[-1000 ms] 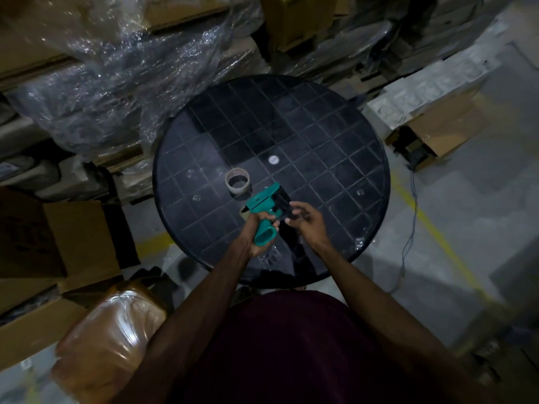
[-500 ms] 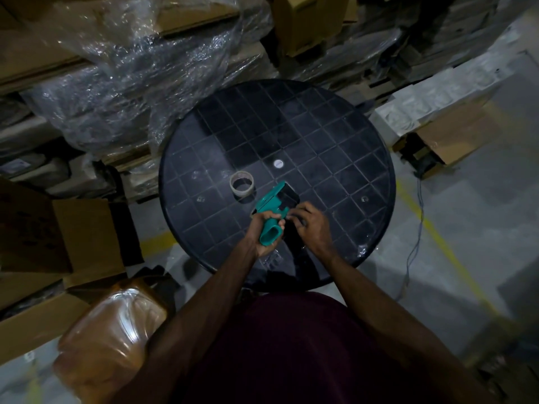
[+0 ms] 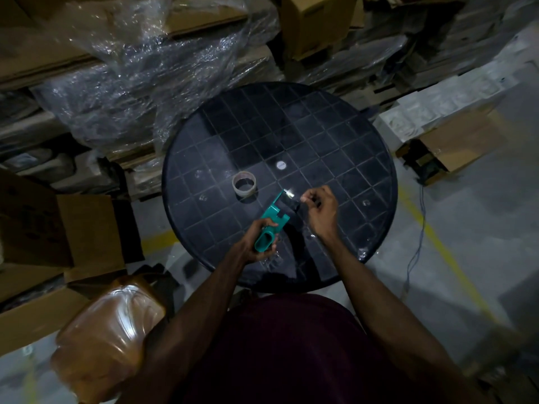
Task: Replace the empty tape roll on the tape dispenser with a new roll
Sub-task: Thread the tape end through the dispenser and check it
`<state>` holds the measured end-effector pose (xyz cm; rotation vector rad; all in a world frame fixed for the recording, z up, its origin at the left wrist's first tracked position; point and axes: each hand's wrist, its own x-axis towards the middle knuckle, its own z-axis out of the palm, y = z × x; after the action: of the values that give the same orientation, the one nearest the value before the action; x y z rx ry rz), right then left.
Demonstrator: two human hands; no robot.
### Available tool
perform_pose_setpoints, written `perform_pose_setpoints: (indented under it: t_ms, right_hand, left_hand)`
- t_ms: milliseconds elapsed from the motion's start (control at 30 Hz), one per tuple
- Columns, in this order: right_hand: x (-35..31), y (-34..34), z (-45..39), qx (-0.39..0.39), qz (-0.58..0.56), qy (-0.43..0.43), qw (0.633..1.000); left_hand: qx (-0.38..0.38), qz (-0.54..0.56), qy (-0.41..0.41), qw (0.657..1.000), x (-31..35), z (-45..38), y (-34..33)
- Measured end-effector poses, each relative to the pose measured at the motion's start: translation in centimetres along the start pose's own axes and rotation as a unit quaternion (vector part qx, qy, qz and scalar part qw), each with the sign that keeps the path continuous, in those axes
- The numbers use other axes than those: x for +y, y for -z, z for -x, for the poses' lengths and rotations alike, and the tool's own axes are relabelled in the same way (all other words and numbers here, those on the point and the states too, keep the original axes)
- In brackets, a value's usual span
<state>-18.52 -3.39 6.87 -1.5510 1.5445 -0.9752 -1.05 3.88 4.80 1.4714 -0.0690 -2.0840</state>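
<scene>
A teal tape dispenser is held over the near part of the round black table. My left hand grips its handle from the left. My right hand is at the dispenser's far black end with its fingers curled; what they pinch is too dark to tell. A pale roll of tape lies flat on the table just beyond and left of the dispenser, apart from both hands. Whether a roll sits on the dispenser is hidden.
Plastic-wrapped stacks and cardboard boxes crowd the far and left sides of the table. A brown wrapped bundle sits near left. Open cartons and a cable lie on the floor to the right.
My right hand has moved up and away from my left hand toward the dispenser's far end. The dispenser has tilted more upright along the table. The roll has stayed put.
</scene>
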Motion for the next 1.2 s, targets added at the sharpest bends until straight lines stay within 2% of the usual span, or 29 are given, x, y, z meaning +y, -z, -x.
perform_pose_setpoints:
  t_ms: [133,333,500,767,867,1000,1200]
  right_hand:
    - [-0.3,0.2,-1.3,-0.036,0.023,-0.006,0.999]
    - [-0.2,0.0,-2.7,-0.068,0.039,-0.026,0.997]
    - [0.5,0.3,-3.7,-0.071,0.034,-0.099,0.992]
    - [1.7,0.2,-4.7,-0.041,-0.009,-0.234,0.971]
    - [2.9,0.5,-5.2,-0.05,-0.018,-0.305,0.951]
    - [0.6,1.0,-4.4,-0.05,-0.091,-0.409,0.907]
    - [0.5,0.8,-4.2,-0.052,-0.134,-0.433,0.89]
  left_hand:
    - [-0.023,-0.098,0.005,0.995,-0.5,-0.3,-0.2]
    - [-0.01,-0.201,0.015,0.98,-0.4,-1.2,0.4]
    - [-0.04,-0.184,-0.002,0.982,-1.2,-0.7,0.1]
    - [-0.018,-0.206,-0.065,0.976,-1.8,-0.4,-0.2]
    - [-0.02,-0.202,-0.073,0.976,-2.1,-0.4,-0.3]
    - [-0.026,-0.204,-0.071,0.976,-2.6,-0.3,-0.1]
    - [-0.021,-0.202,-0.074,0.976,-2.5,-0.4,-0.2]
